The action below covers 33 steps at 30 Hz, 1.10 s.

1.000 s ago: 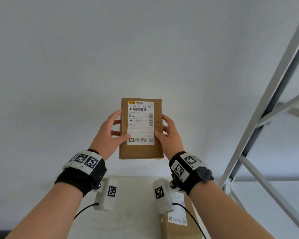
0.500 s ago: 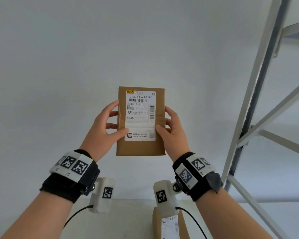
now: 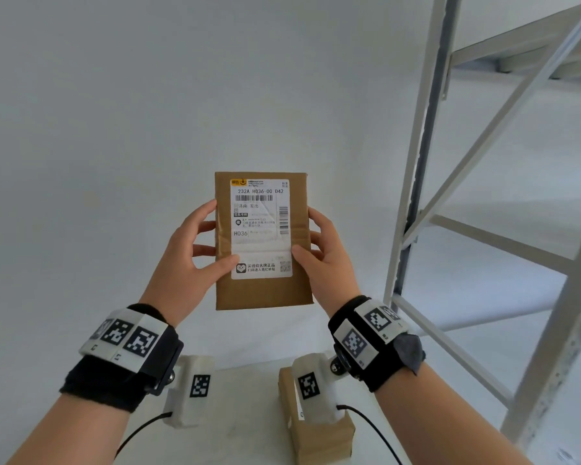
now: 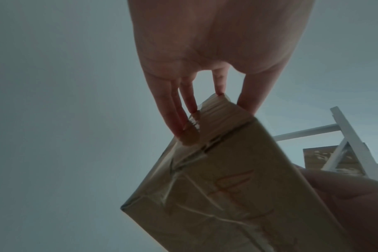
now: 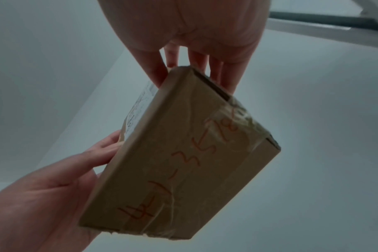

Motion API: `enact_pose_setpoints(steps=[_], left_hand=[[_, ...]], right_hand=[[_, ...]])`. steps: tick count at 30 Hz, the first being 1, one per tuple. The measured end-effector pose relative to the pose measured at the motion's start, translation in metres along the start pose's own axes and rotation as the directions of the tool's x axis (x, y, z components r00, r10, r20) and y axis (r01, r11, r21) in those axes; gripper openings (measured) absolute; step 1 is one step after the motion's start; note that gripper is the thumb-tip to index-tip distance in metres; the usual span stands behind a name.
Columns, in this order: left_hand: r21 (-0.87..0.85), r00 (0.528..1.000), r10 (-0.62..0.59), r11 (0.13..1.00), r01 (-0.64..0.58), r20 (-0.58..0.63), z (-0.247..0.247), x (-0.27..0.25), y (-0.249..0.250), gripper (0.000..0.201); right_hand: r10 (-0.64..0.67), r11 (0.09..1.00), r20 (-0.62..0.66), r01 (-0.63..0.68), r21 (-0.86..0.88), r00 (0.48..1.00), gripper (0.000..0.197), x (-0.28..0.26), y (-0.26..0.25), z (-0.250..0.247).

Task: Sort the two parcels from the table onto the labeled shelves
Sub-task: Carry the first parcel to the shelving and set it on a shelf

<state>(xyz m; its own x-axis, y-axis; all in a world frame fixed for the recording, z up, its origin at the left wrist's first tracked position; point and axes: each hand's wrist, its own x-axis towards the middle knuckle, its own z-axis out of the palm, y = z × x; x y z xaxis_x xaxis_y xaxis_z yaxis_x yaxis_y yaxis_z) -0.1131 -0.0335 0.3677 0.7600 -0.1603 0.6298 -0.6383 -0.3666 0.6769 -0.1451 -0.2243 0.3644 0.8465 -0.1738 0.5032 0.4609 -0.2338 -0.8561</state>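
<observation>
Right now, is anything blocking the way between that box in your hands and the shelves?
Nothing visible blocks it. The brown cardboard parcel with the white label is held up by the left hand and right hand; the grey metal shelf rack stands to its right, across open air.

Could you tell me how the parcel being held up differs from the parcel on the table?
The held parcel is upright in the air, gripped by the left hand and right hand; the table parcel lies untouched. The held parcel's label is fully readable; the table parcel's is mostly hidden behind a wrist camera. Both are brown taped cardboard.
</observation>
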Motion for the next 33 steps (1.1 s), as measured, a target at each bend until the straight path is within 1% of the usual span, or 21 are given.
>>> enact_pose_setpoints(steps=[3,7,11,14,22,25,30,33], left_hand=[[-0.022,0.999,0.006,1.0,-0.005,0.038,0.005,-0.018,0.003,0.073],[-0.057,0.994,0.031,0.998,-0.025,0.108,0.029,-0.036,0.012,0.073],[-0.104,0.979,0.077,0.993,-0.058,0.189,0.066,-0.048,0.031,0.073],[-0.145,0.965,0.127,0.985,-0.095,0.23,0.096,-0.052,0.055,0.073],[-0.275,0.926,0.247,0.947,-0.168,0.286,0.188,-0.069,0.142,0.072],[-0.334,0.915,0.266,0.929,-0.158,0.305,0.231,-0.082,0.182,0.073],[-0.402,0.897,0.304,0.901,-0.162,0.322,0.306,-0.11,0.251,0.073],[-0.432,0.895,0.316,0.888,-0.161,0.315,0.342,-0.127,0.282,0.074]], right_hand=[[0.025,1.0,-0.037,-0.026,-0.012,0.999,0.051,-0.024,0.001,-0.006],[0.061,0.998,-0.12,-0.064,-0.024,0.991,0.051,-0.058,0.005,-0.029],[0.091,0.994,-0.207,-0.102,-0.039,0.974,0.05,-0.088,0.003,-0.069],[0.08,0.993,-0.281,-0.101,-0.06,0.956,0.051,-0.106,-0.004,-0.105],[0.015,0.99,-0.422,-0.073,-0.122,0.906,0.052,-0.152,-0.029,-0.219],[0.005,0.984,-0.466,-0.087,-0.155,0.885,0.055,-0.174,-0.04,-0.273],[-0.022,0.976,-0.509,-0.091,-0.196,0.861,0.054,-0.214,-0.056,-0.369],[-0.045,0.971,-0.528,-0.087,-0.222,0.848,0.054,-0.235,-0.062,-0.414]])
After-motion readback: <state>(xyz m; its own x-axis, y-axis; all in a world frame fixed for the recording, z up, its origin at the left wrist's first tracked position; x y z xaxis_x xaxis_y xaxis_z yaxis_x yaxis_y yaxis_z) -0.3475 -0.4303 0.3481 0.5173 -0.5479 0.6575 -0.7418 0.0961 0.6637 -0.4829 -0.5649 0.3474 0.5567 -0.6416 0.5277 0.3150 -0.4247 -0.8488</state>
